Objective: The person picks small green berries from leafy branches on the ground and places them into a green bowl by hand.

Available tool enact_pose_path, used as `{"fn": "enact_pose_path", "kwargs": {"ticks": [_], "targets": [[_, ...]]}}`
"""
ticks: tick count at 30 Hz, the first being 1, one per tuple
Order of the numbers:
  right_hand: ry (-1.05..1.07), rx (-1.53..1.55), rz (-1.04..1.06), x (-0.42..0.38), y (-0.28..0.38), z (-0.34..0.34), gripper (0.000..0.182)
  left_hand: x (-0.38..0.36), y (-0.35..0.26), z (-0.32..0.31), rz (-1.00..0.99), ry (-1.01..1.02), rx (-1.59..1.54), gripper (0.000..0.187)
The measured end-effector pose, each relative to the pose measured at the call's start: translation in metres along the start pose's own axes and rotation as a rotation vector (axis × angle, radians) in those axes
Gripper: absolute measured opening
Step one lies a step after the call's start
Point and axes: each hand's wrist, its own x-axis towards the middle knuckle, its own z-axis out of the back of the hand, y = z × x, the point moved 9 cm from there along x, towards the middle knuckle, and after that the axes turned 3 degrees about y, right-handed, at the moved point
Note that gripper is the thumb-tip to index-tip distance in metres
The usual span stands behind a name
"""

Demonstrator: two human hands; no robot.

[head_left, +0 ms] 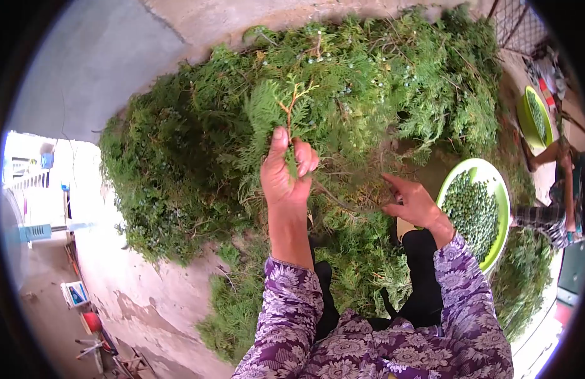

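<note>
One leafy sprig [289, 115] is pinched in the left hand [287, 174]; the right hand [418, 204] is partly open.

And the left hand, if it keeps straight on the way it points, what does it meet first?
Probably the pile of cut branches, with the sprig in the left hand touching first. Depth is unclear.

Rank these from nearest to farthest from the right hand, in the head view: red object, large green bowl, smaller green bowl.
1. Large green bowl: right of the right hand.
2. Smaller green bowl: upper right.
3. Red object: lower left.
</note>
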Motion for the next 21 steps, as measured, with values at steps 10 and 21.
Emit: {"fn": "enact_pose_path", "kwargs": {"ticks": [10, 21], "targets": [[-0.233, -0.205, 0.165, 0.005, 0.01, -0.012, 0.072, 0.002, -0.018, 0.006, -0.164, -0.056, 0.023, 0.021], [-0.26, -0.298, 0.463, 0.007, 0.034, -0.008, 0.043, -0.025, -0.031, -0.046, -0.752, -0.312, 1.516, 0.09]]}}
